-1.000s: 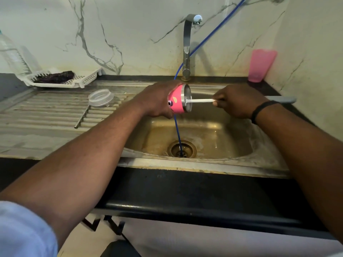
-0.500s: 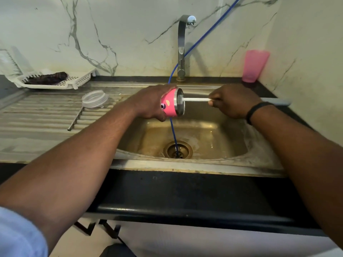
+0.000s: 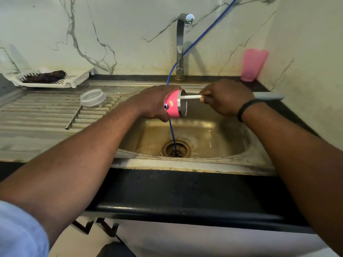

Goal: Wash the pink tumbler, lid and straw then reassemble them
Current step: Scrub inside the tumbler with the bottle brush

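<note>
Head view: left hand (image 3: 152, 102) grip wraps the pink tumbler (image 3: 173, 105); right hand (image 3: 225, 99) grip pinches a brush handle (image 3: 191, 97).

Soft, even, fairly dim light with warm greenish cast. Faint shadow of faucet (image 3: 181, 47) on wall to its right. Small glare on faucet head. Wide-angle bending at edges. Sleeve (image 3: 20, 230) blurred at lower left.
</note>
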